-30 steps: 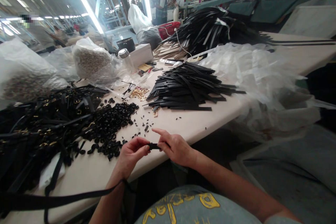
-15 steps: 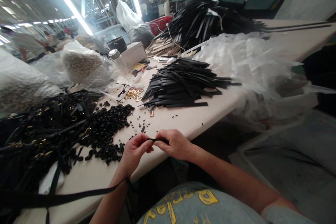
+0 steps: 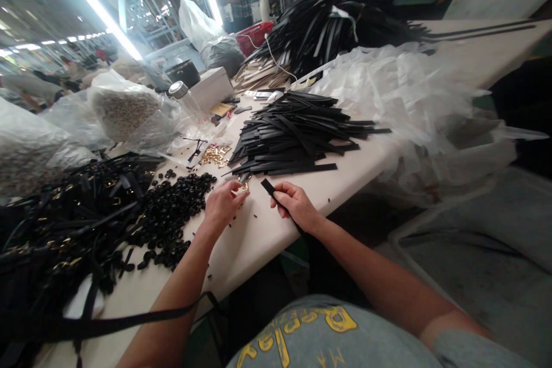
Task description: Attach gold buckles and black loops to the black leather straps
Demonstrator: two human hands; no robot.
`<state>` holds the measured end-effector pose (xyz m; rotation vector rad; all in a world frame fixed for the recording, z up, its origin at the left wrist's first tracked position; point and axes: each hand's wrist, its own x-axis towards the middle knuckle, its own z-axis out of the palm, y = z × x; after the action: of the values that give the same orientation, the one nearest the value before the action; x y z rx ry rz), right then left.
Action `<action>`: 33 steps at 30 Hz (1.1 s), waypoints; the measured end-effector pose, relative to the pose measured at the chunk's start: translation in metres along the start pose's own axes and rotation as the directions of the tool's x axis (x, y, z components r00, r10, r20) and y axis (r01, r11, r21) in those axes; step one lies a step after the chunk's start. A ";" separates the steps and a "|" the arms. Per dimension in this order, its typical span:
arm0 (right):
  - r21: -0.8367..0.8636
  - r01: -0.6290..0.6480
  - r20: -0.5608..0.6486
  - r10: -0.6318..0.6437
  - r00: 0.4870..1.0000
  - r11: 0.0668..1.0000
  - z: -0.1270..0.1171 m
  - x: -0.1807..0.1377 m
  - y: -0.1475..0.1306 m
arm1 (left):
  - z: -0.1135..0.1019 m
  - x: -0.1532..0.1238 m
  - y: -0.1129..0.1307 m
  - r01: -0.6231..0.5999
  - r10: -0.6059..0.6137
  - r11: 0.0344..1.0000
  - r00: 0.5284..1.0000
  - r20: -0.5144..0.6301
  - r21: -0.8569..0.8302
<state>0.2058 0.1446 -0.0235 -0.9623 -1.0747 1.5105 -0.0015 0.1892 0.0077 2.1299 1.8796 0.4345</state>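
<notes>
My right hand [image 3: 295, 204] is closed on a black strap [image 3: 268, 187], pinched between thumb and fingers. The strap's flat end points up and left, and its other part runs down past the table edge. My left hand [image 3: 223, 202] reaches over the table, thumb and forefinger apart at a small gold buckle [image 3: 245, 186]. Whether the fingertips grip the buckle is hard to see. Beyond it lies a heap of black strips [image 3: 288, 141]. More gold buckles [image 3: 215, 155] lie behind my left hand, and a pile of small black loops [image 3: 172, 207] is left of it.
Finished-looking black straps with gold buckles [image 3: 64, 224] cover the table's left side. Behind stand filled plastic bags [image 3: 125, 106], a lidded jar [image 3: 179, 90] and a white box [image 3: 211, 86]. Crumpled clear plastic [image 3: 401, 92] hangs over the right edge. People stand in the background.
Both hands were together on the black strap at the table edge. My left hand has let go and moved forward to the buckle; my right hand has lifted the strap end forward.
</notes>
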 end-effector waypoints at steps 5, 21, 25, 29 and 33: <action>0.000 0.022 0.035 -0.022 0.999 1.000 0.002 -0.001 0.002 | 0.008 0.019 0.006 -0.019 0.017 0.947 1.000 0.009 0.319; -0.107 0.093 0.068 -0.086 0.994 0.990 0.004 -0.003 0.006 | 0.002 0.022 -0.007 0.035 -0.025 0.995 0.995 -0.101 0.097; -0.112 0.089 0.063 -0.083 0.995 0.990 0.004 -0.002 0.006 | -0.008 0.001 -0.005 0.112 -0.150 0.825 0.988 -0.025 -0.554; -0.159 0.092 0.063 -0.083 0.995 0.983 0.006 -0.003 0.007 | -0.022 -0.031 0.006 0.110 -0.183 0.576 0.983 0.003 -0.810; -0.156 0.073 0.085 -0.060 0.995 0.985 0.014 -0.012 0.003 | -0.026 -0.054 0.014 0.062 -0.181 0.550 0.982 -0.047 -0.833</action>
<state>0.1942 0.1302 -0.0216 -0.9711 -1.2883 1.4353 -0.0050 0.1340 0.0351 1.3169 1.3917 1.1798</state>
